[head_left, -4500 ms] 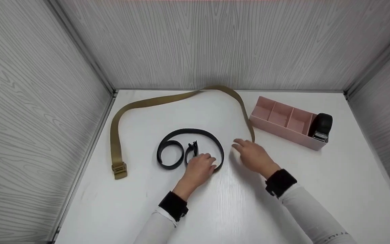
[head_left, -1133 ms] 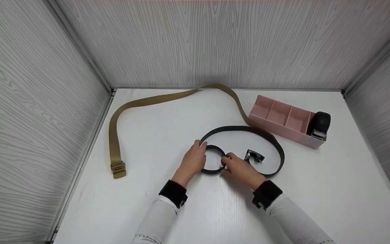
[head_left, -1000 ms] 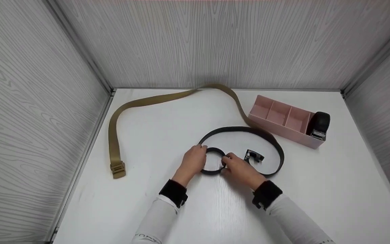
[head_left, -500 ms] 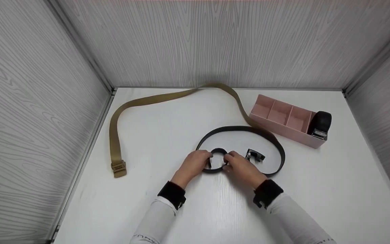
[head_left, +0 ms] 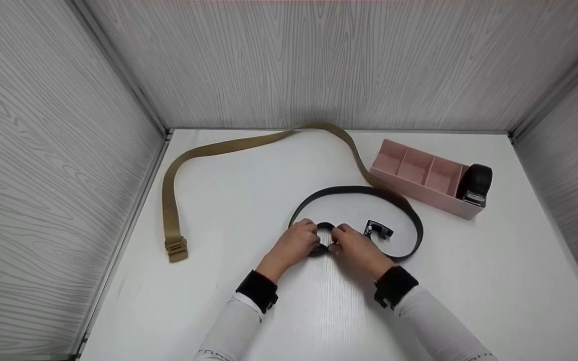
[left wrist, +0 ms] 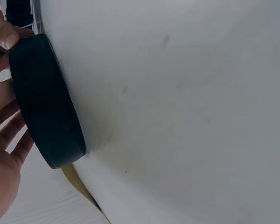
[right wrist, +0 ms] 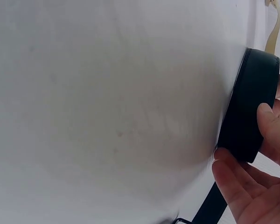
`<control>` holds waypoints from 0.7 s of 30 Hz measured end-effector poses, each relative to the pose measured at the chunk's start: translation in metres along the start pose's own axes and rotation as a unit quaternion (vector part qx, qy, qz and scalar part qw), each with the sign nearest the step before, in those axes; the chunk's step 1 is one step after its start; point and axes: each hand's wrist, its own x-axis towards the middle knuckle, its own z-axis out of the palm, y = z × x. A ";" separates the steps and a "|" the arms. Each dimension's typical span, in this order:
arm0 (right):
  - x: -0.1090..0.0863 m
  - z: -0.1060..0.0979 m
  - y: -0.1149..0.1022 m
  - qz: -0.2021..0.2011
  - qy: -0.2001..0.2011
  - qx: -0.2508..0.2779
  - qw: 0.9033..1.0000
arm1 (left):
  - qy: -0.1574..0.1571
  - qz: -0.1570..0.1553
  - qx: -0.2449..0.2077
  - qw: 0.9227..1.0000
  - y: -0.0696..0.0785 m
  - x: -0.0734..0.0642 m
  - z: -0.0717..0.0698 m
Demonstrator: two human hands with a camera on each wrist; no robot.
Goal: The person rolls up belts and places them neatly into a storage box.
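Note:
A black belt (head_left: 349, 190) lies in a wide loop at the middle of the table, its free end wound into a small coil (head_left: 325, 225). My left hand (head_left: 296, 244) pinches the coil's left side. On the opposite side, the curled fingers of my right hand (head_left: 362, 249) hold it too. The belt's metal buckle (head_left: 379, 229) lies just right of that hand, inside the loop. In the left wrist view the coil (left wrist: 46, 102) stands on edge, fingers around it. The right wrist view shows a thumb pressed to the coil's outer face (right wrist: 249, 93).
A tan webbing belt (head_left: 239, 145) arcs along the back, with its buckle (head_left: 176, 249) at the left. At the back right, a pink divided box (head_left: 419, 193) holds a rolled black belt (head_left: 477, 181) in its rightmost compartment. Grey wood-grain panels (head_left: 269, 65) enclose the table.
Since the oldest frame, the black belt has shifted right and both hands have gripped its coil. Over the last second the coil has become smaller as my left hand moved toward the right one.

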 end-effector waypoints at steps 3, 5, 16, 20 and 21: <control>-0.001 0.000 0.001 -0.007 0.005 -0.007 1.000 | -0.026 0.003 -0.022 0.999 0.002 -0.004 -0.004; -0.001 0.000 0.002 -0.011 0.005 -0.014 1.000 | -0.043 0.004 -0.027 0.999 0.003 -0.006 -0.006; -0.004 -0.008 0.004 -0.061 0.022 -0.121 0.991 | -0.011 0.019 0.078 0.997 0.001 -0.013 0.003; -0.013 -0.022 0.011 0.030 0.054 -0.170 0.984 | -0.016 0.003 0.095 0.995 0.000 -0.015 -0.001; -0.017 -0.025 0.015 0.060 0.057 -0.171 0.982 | -0.018 -0.002 0.098 0.995 0.000 -0.016 -0.003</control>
